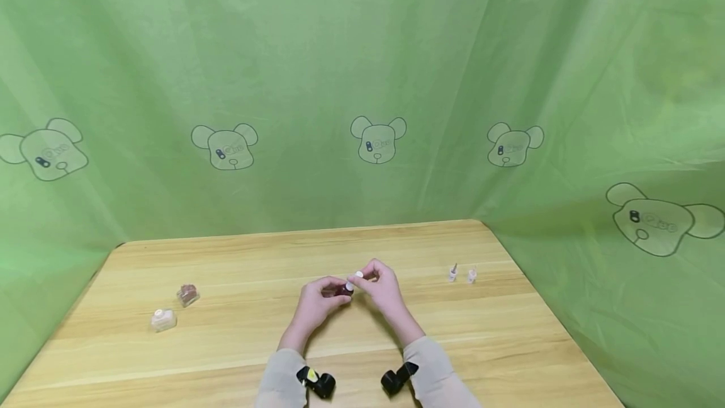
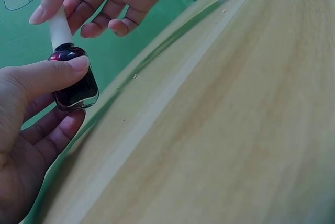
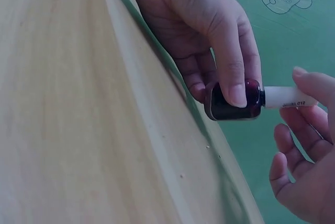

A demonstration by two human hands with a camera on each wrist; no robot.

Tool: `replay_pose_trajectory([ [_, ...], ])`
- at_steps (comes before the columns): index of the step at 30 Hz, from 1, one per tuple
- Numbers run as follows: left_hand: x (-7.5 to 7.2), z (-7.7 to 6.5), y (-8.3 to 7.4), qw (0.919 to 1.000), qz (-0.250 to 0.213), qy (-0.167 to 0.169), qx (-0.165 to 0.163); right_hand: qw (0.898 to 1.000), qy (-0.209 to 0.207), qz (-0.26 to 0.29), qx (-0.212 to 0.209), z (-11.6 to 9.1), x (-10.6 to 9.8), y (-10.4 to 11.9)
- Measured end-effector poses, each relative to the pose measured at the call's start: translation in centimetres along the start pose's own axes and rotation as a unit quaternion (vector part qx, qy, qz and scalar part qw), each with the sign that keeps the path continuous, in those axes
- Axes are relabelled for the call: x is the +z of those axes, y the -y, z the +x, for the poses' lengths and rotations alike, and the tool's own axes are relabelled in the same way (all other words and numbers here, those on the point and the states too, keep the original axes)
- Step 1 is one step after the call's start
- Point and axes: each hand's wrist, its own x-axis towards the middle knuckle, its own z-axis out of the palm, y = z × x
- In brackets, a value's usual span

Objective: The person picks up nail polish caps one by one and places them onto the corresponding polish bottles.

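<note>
A small glass nail polish bottle of dark red point(image 2: 78, 90) is held by my left hand point(image 1: 318, 301), thumb on one side and fingers behind. My right hand point(image 1: 385, 288) pinches its tall white cap point(image 3: 288, 97) between thumb and fingers, while the other fingers curl loosely. In both wrist views the cap sits in line with the bottle's black neck. How tightly cap and neck are joined I cannot tell. The bottle is tilted and raised above the wooden table point(image 1: 238, 364), near its middle.
To the left stand a brownish-pink polish bottle point(image 1: 188, 294) and a pale one point(image 1: 163, 320). At the right, two white caps point(image 1: 452, 274) point(image 1: 472, 276) stand with their brushes upward. A green curtain point(image 1: 306, 80) surrounds the table's back and sides.
</note>
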Motion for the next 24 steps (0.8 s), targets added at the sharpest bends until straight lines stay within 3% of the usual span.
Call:
replay_pose_trajectory([
  [7,-0.1,0.0,-0.3,0.9999,0.010,-0.009,-0.004,0.997,0.075,0.036,0.001,0.4,-0.4,-0.1],
  [13,-0.2,0.0,-0.4,0.9998,0.015,-0.011,-0.003,0.989,0.136,0.052,0.000,-0.3,-1.3,2.0],
  [15,-0.2,0.0,-0.4,0.9998,0.015,-0.009,-0.004,0.989,0.142,0.049,-0.001,-0.5,-1.4,2.5],
  [24,-0.2,-0.1,-0.6,0.9998,0.020,-0.006,0.001,0.990,0.119,0.070,0.013,0.4,-0.9,-0.3],
])
